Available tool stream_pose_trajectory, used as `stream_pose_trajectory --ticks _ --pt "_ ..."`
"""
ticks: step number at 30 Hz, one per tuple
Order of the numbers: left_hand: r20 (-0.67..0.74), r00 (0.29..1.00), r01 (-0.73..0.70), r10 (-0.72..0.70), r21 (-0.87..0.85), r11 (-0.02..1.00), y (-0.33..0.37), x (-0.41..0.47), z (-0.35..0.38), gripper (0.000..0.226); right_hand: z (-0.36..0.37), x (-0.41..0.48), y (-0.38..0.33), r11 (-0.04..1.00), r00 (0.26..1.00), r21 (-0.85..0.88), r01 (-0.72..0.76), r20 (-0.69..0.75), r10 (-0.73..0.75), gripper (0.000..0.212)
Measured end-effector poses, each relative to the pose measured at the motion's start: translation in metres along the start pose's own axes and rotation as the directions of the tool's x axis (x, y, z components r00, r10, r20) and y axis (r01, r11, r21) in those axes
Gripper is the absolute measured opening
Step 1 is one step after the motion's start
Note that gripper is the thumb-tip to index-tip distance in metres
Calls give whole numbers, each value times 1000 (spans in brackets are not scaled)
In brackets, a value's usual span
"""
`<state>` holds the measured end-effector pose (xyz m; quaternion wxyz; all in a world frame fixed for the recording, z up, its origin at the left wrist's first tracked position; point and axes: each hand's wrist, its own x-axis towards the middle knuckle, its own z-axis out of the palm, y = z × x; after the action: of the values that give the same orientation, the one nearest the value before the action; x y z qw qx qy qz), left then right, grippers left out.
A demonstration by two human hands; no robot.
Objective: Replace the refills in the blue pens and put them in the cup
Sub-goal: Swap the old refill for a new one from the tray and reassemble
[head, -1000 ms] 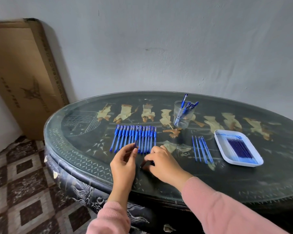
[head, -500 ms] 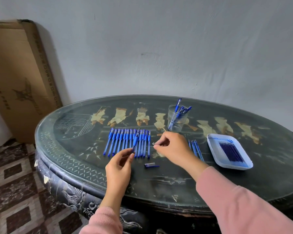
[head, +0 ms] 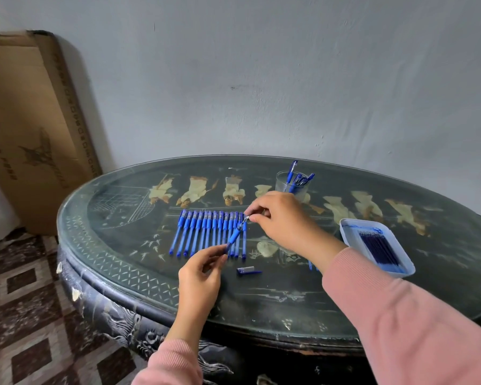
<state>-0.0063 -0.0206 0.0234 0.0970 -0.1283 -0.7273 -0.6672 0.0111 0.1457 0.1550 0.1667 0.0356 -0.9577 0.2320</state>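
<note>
My left hand [head: 199, 273] pinches the lower end of a blue pen [head: 235, 235], which slants up to the right. At the pen's top end, my right hand [head: 282, 220] pinches its tip piece. A loose pen cap [head: 247, 271] lies on the glass just below. Behind the held pen, a row of several blue pens [head: 206, 232] lies side by side. A clear cup [head: 288, 183] at the back holds several blue pens. A white tray [head: 347, 232] on the right holds several dark blue refills [head: 378, 247]. My right forearm hides most of a few loose refills [head: 311, 265].
The round dark table [head: 122, 262] has a glass top with pale figure inlays. A tall cardboard box [head: 31, 123] leans on the wall at the left. Patterned floor tiles [head: 25, 315] show below the table's left edge.
My right hand left the cap on the table and came up to the top end of the pen. My left hand raised the pen above the row.
</note>
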Motion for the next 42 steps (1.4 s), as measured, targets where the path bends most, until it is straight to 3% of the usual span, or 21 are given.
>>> stream_pose_trajectory --ticks 11,19,23,27,29,33,37,42 --pt "1 1000 -16 16 32 999 -1 1 0 20 -5 3 0 998 999 -40 46 23 -45 14" --pt "3 999 -32 32 57 998 -3 1 2 22 5 3 -1 981 984 -164 99 161 -72 15" --pt "4 999 -40 40 65 997 -5 1 1 24 8 2 1 984 981 -172 53 195 -19 12" --pt "13 999 -34 34 40 999 -5 1 1 23 7 1 4 984 971 -180 -13 234 55 36" --pt "13 999 -34 34 28 999 -4 1 1 22 8 -2 8 992 974 -116 -44 214 69 36" --pt "6 1000 -27 27 18 999 -4 1 2 24 11 -6 14 996 982 50 -74 175 64 11" --pt "9 1000 -22 22 -4 1000 -3 0 1 24 17 -9 14 994 989 20 -106 110 103 33" --pt "13 1000 -16 17 -12 1000 -3 1 2 25 19 -9 14 981 994 169 -94 78 81 15"
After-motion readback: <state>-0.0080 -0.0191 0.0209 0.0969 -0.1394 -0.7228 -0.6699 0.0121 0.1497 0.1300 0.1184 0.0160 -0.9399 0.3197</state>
